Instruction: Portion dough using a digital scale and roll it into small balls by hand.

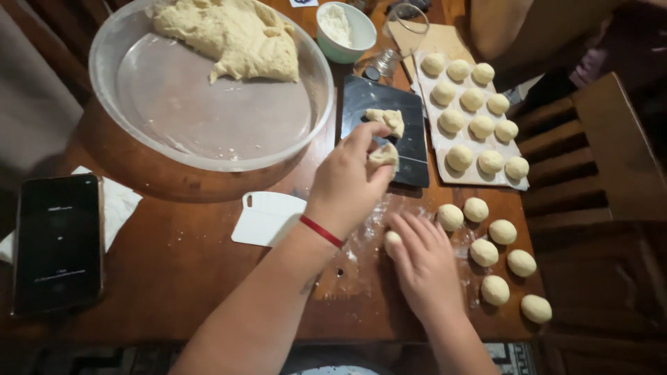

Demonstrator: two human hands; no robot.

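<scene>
Pale lumpy dough piece (383,155) pinched in left hand (347,182) over black scale (386,139), roundish, no clear long axis. Right hand (424,262) cupped flat on small dough ball (393,238) below scale.

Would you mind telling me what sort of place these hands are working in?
Probably a home kitchen or dining table used for baking: a wooden table, a big clear bowl of dough, a black scale, and a tray of dough balls.

Glossy wood table (180,271) (matt dough (383,155))
</scene>
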